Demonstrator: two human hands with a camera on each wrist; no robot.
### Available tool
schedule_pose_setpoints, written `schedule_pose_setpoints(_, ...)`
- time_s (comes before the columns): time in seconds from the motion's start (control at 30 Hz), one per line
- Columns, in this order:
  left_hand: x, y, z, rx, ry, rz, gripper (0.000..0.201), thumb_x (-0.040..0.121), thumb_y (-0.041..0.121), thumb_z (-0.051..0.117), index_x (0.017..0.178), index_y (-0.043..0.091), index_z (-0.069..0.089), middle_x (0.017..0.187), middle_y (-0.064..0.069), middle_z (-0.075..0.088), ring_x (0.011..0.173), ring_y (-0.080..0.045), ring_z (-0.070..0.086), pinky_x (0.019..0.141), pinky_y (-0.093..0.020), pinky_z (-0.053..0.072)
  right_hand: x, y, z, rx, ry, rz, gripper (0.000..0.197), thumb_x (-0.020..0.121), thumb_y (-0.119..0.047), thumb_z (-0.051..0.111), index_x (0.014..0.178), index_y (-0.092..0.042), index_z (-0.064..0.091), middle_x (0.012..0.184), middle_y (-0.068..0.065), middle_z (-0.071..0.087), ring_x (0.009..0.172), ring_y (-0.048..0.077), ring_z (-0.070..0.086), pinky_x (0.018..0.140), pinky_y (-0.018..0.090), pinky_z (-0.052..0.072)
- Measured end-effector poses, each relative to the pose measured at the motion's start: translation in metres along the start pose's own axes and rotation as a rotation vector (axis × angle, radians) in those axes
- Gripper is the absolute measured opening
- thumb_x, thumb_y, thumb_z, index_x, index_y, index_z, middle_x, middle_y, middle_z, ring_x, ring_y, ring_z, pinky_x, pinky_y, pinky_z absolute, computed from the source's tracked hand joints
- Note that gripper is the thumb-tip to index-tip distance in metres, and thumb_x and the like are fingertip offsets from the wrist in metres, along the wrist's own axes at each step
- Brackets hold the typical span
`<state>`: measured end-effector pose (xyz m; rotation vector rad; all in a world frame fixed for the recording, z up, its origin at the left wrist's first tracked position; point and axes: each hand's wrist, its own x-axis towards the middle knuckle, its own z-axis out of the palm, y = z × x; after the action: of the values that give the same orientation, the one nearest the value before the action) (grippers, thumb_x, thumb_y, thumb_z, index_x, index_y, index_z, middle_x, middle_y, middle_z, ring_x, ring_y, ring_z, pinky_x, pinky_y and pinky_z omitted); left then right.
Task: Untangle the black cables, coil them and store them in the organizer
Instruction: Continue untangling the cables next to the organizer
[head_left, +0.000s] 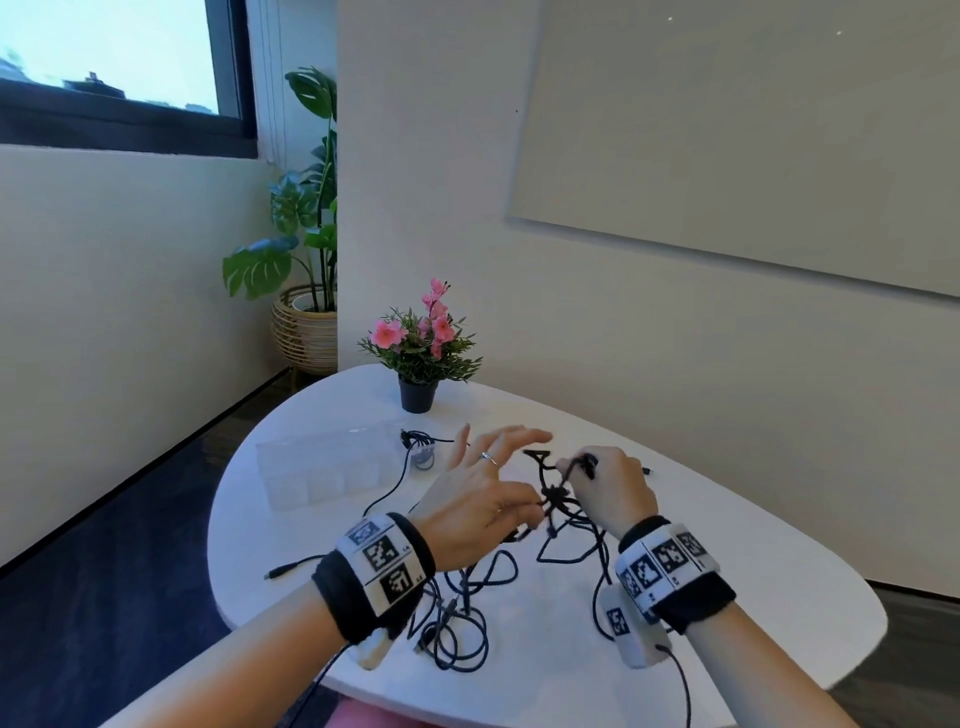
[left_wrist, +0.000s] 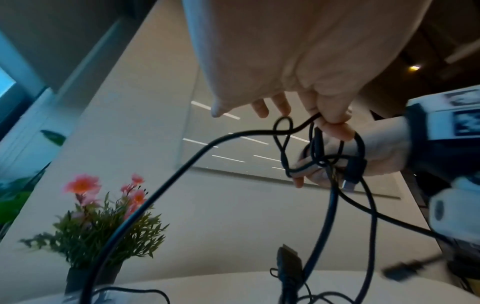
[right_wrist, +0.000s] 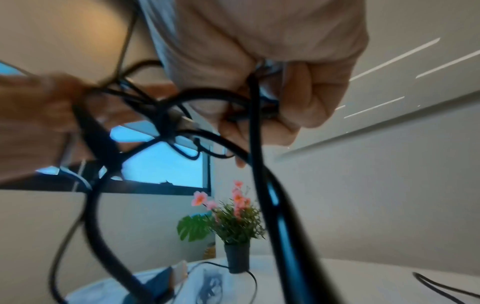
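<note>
A tangle of black cables (head_left: 558, 499) hangs knotted between my two hands above the white table (head_left: 727, 561). My left hand (head_left: 537, 506) pinches a strand at the knot with thumb and forefinger; its other fingers are spread. The left wrist view shows that pinch (left_wrist: 335, 121) on a thin cable. My right hand (head_left: 587, 467) is curled round several strands just right of the knot, fingers (right_wrist: 306, 107) closed over them. Loose loops (head_left: 462, 623) trail down onto the table. The clear plastic organizer (head_left: 322, 467) lies at the table's left, with one small coiled cable (head_left: 422, 457) at its right end.
A potted pink flower (head_left: 418, 384) stands at the table's far side behind the organizer. A USB plug (head_left: 275, 573) lies near the left table edge. A large leafy plant (head_left: 306, 218) in a wicker pot stands on the floor by the wall.
</note>
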<state>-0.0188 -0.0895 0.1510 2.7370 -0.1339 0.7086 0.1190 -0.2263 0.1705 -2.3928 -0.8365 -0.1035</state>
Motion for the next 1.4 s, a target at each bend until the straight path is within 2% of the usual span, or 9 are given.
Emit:
schedule_pose_setpoints(0.27,-0.009,-0.034,-0.008,-0.022,0.248,-0.189,0.039,0.089,0.047,0.036,0.073,0.030,0.068,0.131,0.017,0.047,0.114,-0.014,0.041,0.095,-0.033,0.031,0.024,0.043,-0.014,0.709,0.031,0.499,0.027,0.092,-0.016,0.058,0.067,-0.008,0.062,0.055,0.004,0.044,0.042,0.015,0.033,0.038,0.017,0.023)
schedule_pose_setpoints(0.43,-0.007,-0.038,-0.004,-0.267,0.267,-0.267,0.030,0.095,0.026,0.050,0.074,0.017,0.068,0.119,0.019,0.049,0.106,0.003,0.046,0.088,-0.021,0.039,0.034,0.050,-0.019,0.750,0.015,0.505,0.022,0.094,-0.016,0.055,0.075,-0.006,0.058,0.056,0.003,0.041,0.035,0.010,0.029,0.035,0.017,0.020)
schedule_pose_setpoints(0.57,-0.002,-0.027,0.006,-0.426,0.295,-0.384,0.025,0.097,0.019,0.048,0.082,0.013,0.067,0.088,0.016,0.063,0.083,0.015,0.055,0.072,-0.005,0.038,0.031,0.047,-0.019,0.705,-0.166,0.483,0.046,0.078,-0.020,0.076,0.113,-0.001,0.053,0.095,0.019,0.060,0.072,0.024,0.062,0.058,0.030,0.056)
schedule_pose_setpoints(0.63,-0.002,-0.024,0.012,-0.431,0.250,-0.457,0.025,0.098,0.023,0.048,0.085,0.014,0.068,0.078,0.015,0.063,0.072,0.012,0.056,0.067,-0.002,0.037,0.027,0.040,-0.025,0.606,-0.294,0.419,0.087,0.070,-0.026,0.082,0.141,-0.012,0.033,0.131,0.021,0.047,0.113,0.033,0.054,0.080,0.040,0.054)
schedule_pose_setpoints(0.73,-0.003,-0.021,0.025,-0.541,0.178,-0.545,0.022,0.097,0.023,0.049,0.089,0.016,0.068,0.082,0.008,0.068,0.075,0.008,0.061,0.072,-0.008,0.046,0.007,0.012,-0.029,0.383,-0.328,0.054,0.087,0.069,-0.037,0.081,0.142,-0.032,0.035,0.145,0.003,0.037,0.133,0.024,0.036,0.096,0.037,0.037)
schedule_pose_setpoints(0.9,-0.001,-0.016,0.036,-0.620,0.174,-0.537,0.025,0.097,0.025,0.047,0.085,0.019,0.068,0.084,0.002,0.071,0.080,-0.010,0.067,0.073,-0.028,0.053,-0.017,-0.014,0.017,0.039,-0.288,-0.392,0.052,0.081,-0.026,0.072,0.131,-0.024,0.055,0.133,-0.004,0.052,0.121,0.011,0.048,0.097,0.015,0.030)
schedule_pose_setpoints(1.1,-0.015,-0.017,0.016,-0.164,0.051,-0.417,0.029,0.097,0.037,0.038,0.079,0.025,0.058,0.079,0.009,0.055,0.078,-0.014,0.052,0.069,-0.036,0.045,-0.017,-0.012,0.035,0.307,-0.342,-0.337,0.023,0.085,-0.015,0.069,0.107,-0.020,0.069,0.101,-0.005,0.066,0.092,0.011,0.062,0.076,0.004,0.040)
schedule_pose_setpoints(1.2,-0.016,-0.022,0.007,-0.031,0.006,-0.437,0.031,0.098,0.041,0.035,0.084,0.027,0.059,0.080,0.012,0.055,0.076,-0.010,0.050,0.062,-0.028,0.036,-0.011,-0.007,0.037,0.403,-0.402,-0.254,0.023,0.087,-0.011,0.066,0.108,-0.019,0.069,0.104,-0.004,0.068,0.087,0.018,0.067,0.080,0.019,0.049)
schedule_pose_setpoints(1.4,-0.017,-0.021,0.011,0.046,0.167,-0.282,0.029,0.098,0.033,0.038,0.079,0.026,0.060,0.081,0.013,0.058,0.069,-0.008,0.052,0.052,-0.024,0.035,-0.015,-0.012,0.042,0.747,-0.386,-0.049,0.024,0.098,-0.013,0.047,0.100,-0.009,0.071,0.090,0.000,0.072,0.063,0.017,0.067,0.062,0.020,0.047)
